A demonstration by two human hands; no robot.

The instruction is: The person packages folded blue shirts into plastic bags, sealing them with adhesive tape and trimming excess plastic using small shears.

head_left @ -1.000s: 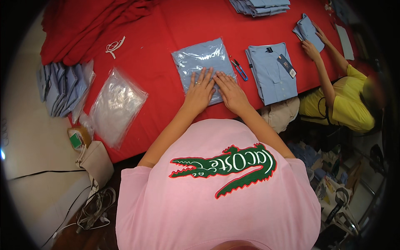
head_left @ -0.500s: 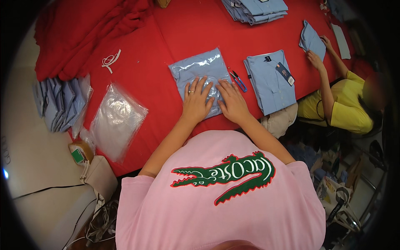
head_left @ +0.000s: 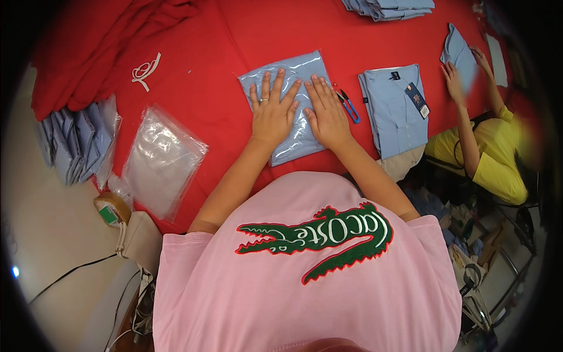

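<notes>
Fingers (head_left: 275,88) of both hands spread flat, gripping nothing, pressing the bagged blue shirt (head_left: 293,70) lying mid red worktop (head_left: 223,35). Left hand (head_left: 271,114), right hand (head_left: 328,114) side by side. Risk: slick bag may slide or trap air, and the snips (head_left: 348,105) just beside could snag it.

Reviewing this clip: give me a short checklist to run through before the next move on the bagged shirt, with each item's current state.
1. Both hands on the bagged shirt: ok; left hand and right hand lie flat on it, palms down.
2. Bag lying flat on the red table cover: ok.
3. Bag opening sealed: cannot tell.
4. Snips off the bag: ok; they lie just right of the right hand.
5. Next folded shirt ready: ok; unbagged, tag on top, to the right.
6. Spare plastic bags at hand: ok; stacked to the left.
</notes>
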